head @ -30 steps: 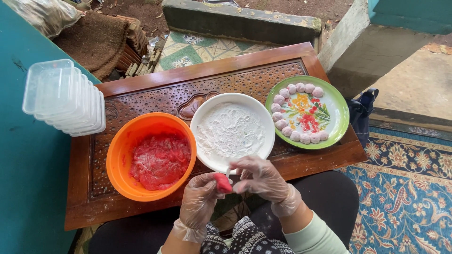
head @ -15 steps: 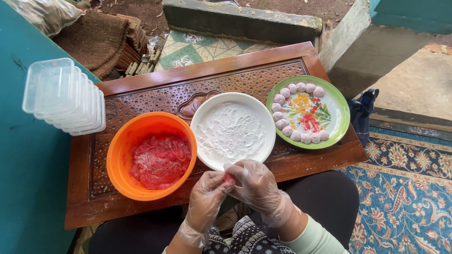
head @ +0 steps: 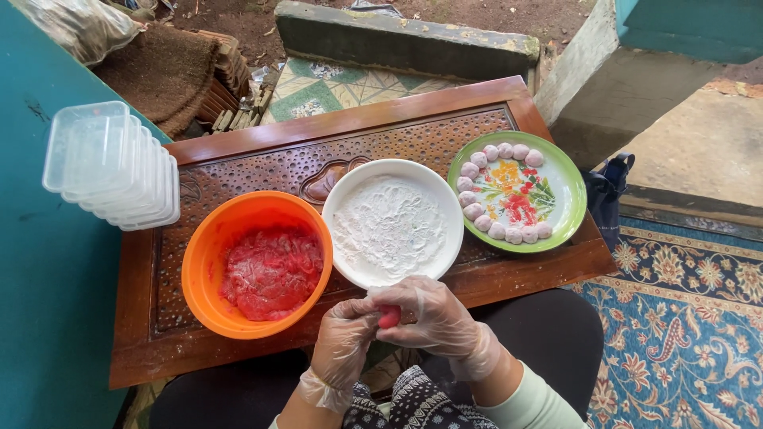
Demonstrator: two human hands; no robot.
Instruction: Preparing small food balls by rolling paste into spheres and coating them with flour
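Note:
Both hands wear clear plastic gloves and meet over my lap at the near edge of the carved wooden table (head: 238, 171). My left hand (head: 343, 342) and my right hand (head: 433, 318) press together around a small red dough ball (head: 389, 318). Just beyond them stands a white plate (head: 393, 222) covered in white flour. An orange bowl (head: 208, 262) holding red dough sits to the left. A green floral plate (head: 568, 191) at the right carries several floured balls along its rim.
A stack of clear plastic containers (head: 107, 163) rests at the table's left end beside a teal wall. A patterned blue rug (head: 683, 318) lies to the right. A concrete step and a dark bag (head: 608, 195) sit beyond the table.
My hands have closed over the red dough ball, which showed more openly between my fingers a second ago. They have stayed in front of the white plate.

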